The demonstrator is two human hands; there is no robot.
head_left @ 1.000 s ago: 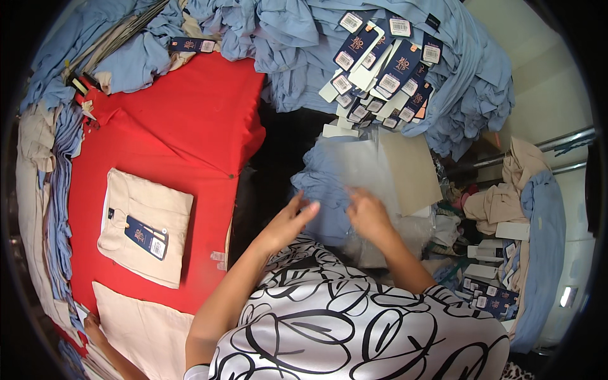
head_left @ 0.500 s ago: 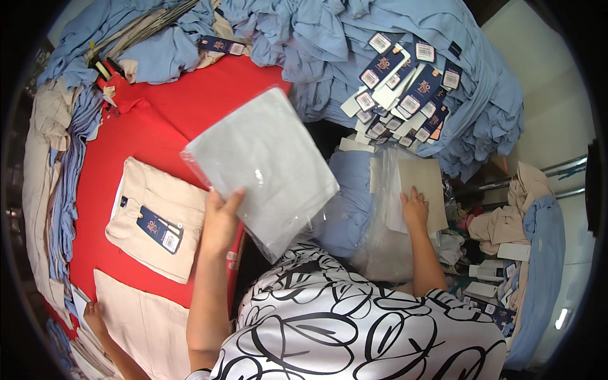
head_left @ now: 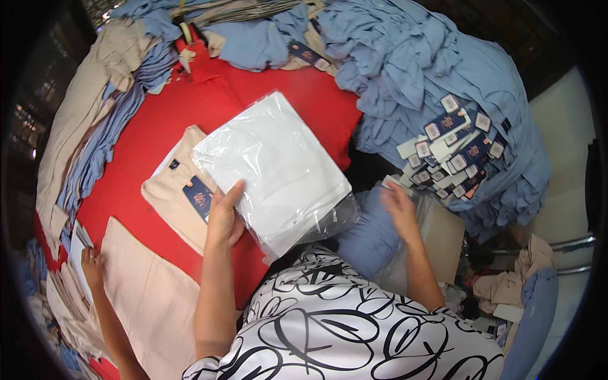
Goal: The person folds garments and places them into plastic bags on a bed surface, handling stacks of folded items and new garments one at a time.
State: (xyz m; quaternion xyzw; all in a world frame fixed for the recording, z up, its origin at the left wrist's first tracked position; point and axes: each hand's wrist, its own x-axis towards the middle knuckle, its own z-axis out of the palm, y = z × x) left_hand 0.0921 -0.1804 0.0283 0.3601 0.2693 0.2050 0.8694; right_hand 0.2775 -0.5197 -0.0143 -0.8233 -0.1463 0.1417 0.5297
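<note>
My left hand (head_left: 227,214) grips the lower left edge of a clear plastic bag (head_left: 275,168) with something flat and white inside, thumb on top. The bag is tilted above the red tabletop and partly covers a folded beige shirt (head_left: 168,189) with a navy hang tag (head_left: 197,196). My right hand (head_left: 399,208) is raised with fingers apart, holding nothing that I can see. It is above a blue garment (head_left: 367,237) and beside a stack of clear plastic bags with a tan card (head_left: 443,244).
A co-worker's hand (head_left: 92,266) rests at the left by a beige cloth panel (head_left: 142,285) on the red table cover (head_left: 285,92). Blue garments (head_left: 405,63) are heaped at the far side, with many navy tags (head_left: 465,155) on them. Beige and blue clothes (head_left: 506,278) lie at right.
My right hand has lifted off the tan card and moved to the left, over the blue garment. My left hand still holds the bag. The whole view has shifted.
</note>
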